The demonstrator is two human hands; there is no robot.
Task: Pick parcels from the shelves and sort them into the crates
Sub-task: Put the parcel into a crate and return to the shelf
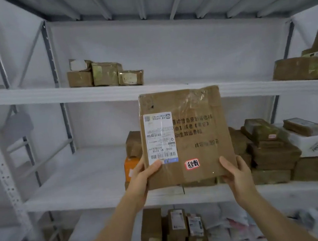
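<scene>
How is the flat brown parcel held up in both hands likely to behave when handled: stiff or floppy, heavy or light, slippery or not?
The flat brown parcel probably is fairly stiff: gripped only at its lower corners by the left hand and right hand, it stands upright without sagging. It seems light, since thumbs and fingers alone support it. Its glossy clear tape may make it a little slippery.

a: what's up front?
b: a flat brown parcel (pixel 186 137), upright, white label (pixel 160 138) on its left side. left hand (pixel 141 179) grips its lower left corner, right hand (pixel 236 175) its lower right.
a: behind?
b: white shelves (pixel 91 92) with brown boxes (pixel 105 73).
</scene>
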